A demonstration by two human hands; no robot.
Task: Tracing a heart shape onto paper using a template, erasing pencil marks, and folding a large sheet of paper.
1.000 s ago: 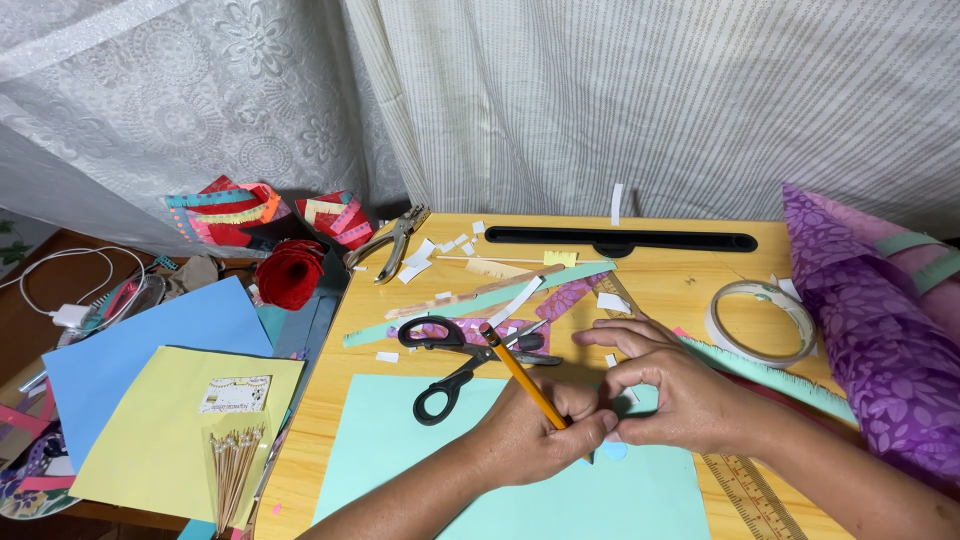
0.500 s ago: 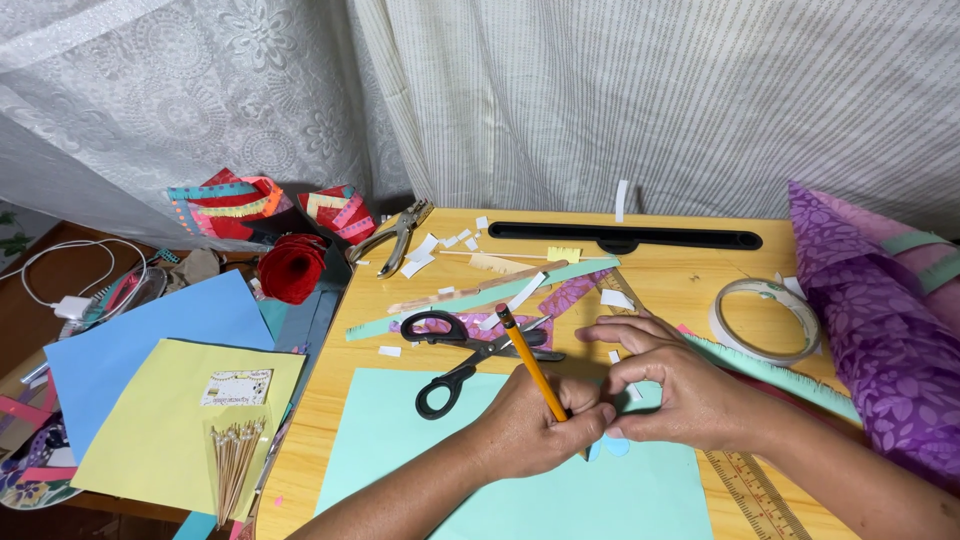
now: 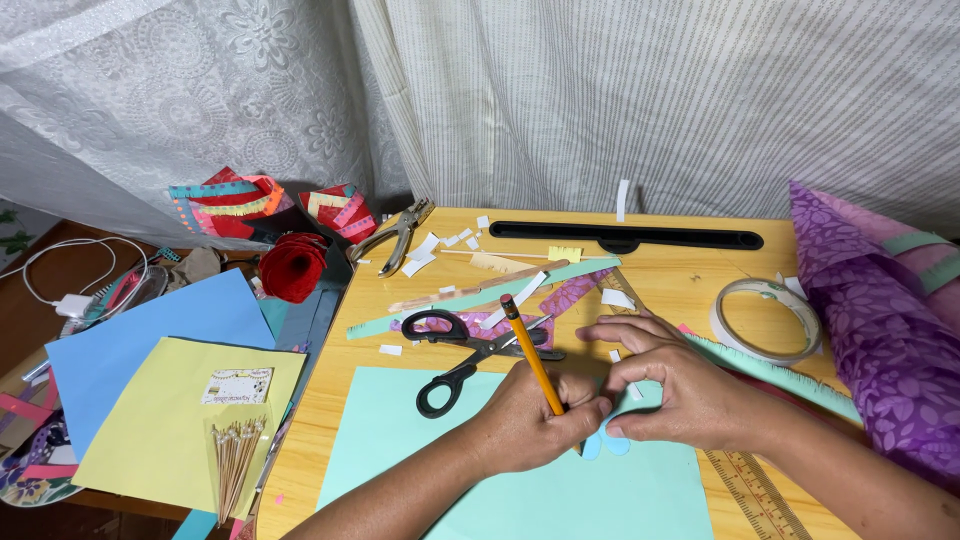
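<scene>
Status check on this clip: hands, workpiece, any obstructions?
Left hand grips yellow pencil, tip down at small blue paper shape. Right hand pins that shape on mint sheet. Black scissors lie just beyond, apart.

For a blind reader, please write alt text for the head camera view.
The left hand holds a yellow pencil upright on a mint green paper sheet, while the right hand presses a small light blue paper shape beside it. Black scissors, a tape roll and paper scraps lie on the wooden table.

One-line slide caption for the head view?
Left hand holds a yellow pencil while right hand pins a small blue paper cutout on a mint sheet.
</scene>
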